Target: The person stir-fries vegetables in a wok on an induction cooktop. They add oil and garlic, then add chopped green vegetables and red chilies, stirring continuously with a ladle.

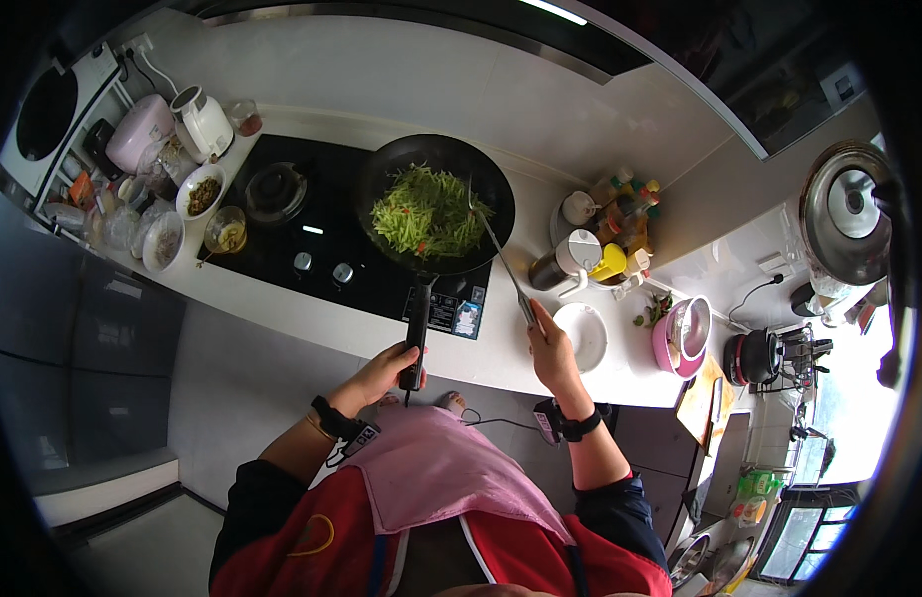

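My left hand is wrapped around the black handle of a dark frying pan. The pan sits over the right side of a black glass gas hob. Shredded green vegetable with a few red bits lies heaped inside it. In my right hand is the long metal handle of a spatula; its head reaches into the pan at the heap's right side and is partly hidden. A white plate lies on the counter just beyond my right hand.
Right of the hob stand a lidded jug and several seasoning bottles. Farther right are a pink basin and a cutting board with a knife. Left hold a bowl of chopped food, a glass bowl and a white kettle.
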A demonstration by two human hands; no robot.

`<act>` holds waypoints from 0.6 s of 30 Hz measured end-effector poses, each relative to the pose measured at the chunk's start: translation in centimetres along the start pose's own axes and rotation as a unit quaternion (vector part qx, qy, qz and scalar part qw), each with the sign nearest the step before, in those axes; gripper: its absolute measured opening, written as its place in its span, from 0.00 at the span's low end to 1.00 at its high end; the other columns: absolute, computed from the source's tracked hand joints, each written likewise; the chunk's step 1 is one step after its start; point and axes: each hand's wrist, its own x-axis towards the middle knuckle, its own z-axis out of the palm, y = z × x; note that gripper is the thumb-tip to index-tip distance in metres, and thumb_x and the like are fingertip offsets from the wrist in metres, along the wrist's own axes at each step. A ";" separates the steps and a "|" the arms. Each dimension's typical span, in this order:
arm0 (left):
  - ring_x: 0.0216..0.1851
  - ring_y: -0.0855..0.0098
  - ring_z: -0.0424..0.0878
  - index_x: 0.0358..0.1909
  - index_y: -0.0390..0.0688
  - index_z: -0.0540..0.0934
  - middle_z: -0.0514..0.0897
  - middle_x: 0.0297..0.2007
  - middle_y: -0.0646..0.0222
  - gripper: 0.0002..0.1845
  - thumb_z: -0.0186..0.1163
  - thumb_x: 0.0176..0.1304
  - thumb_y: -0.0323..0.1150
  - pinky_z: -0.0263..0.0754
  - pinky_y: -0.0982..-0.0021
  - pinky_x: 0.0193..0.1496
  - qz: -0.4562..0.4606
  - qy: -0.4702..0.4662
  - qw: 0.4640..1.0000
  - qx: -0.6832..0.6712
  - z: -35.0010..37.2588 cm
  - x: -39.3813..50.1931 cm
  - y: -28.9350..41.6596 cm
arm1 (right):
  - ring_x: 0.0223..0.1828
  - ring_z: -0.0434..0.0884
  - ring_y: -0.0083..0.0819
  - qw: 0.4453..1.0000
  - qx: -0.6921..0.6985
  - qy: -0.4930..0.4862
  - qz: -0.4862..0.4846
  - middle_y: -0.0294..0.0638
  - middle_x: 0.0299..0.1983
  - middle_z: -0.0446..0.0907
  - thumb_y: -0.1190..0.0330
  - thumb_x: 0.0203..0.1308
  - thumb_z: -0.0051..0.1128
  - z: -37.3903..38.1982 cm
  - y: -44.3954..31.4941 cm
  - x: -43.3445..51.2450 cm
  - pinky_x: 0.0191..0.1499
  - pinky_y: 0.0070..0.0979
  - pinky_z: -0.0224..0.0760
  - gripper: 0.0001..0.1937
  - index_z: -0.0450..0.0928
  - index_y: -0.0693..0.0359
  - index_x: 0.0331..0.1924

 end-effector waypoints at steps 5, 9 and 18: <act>0.35 0.72 0.78 0.55 0.39 0.70 0.79 0.33 0.64 0.22 0.47 0.70 0.47 0.72 0.71 0.43 -0.005 0.004 1.000 0.011 0.0 0.1 0.0 | 0.24 0.66 0.17 0.994 0.053 -0.082 0.041 0.30 0.25 0.69 0.70 0.65 0.46 3.2 0.6 0.5 0.28 0.18 0.64 0.23 0.64 0.63 0.64; 0.35 0.72 0.78 0.54 0.39 0.70 0.80 0.33 0.64 0.22 0.46 0.71 0.46 0.72 0.71 0.43 -0.003 0.006 1.000 0.011 0.0 0.0 0.0 | 0.23 0.67 0.20 0.994 -0.090 -0.058 0.004 0.36 0.21 0.68 0.70 0.65 0.45 2.3 0.6 1.3 0.28 0.20 0.65 0.22 0.66 0.60 0.63; 0.33 0.72 0.79 0.52 0.39 0.71 0.80 0.30 0.64 0.20 0.47 0.71 0.45 0.73 0.72 0.39 0.010 0.003 1.000 -0.001 0.2 0.1 0.0 | 0.14 0.61 0.16 0.976 0.153 -0.118 0.097 0.27 0.16 0.62 0.66 0.68 0.44 4.4 1.4 1.8 0.16 0.17 0.53 0.21 0.66 0.53 0.64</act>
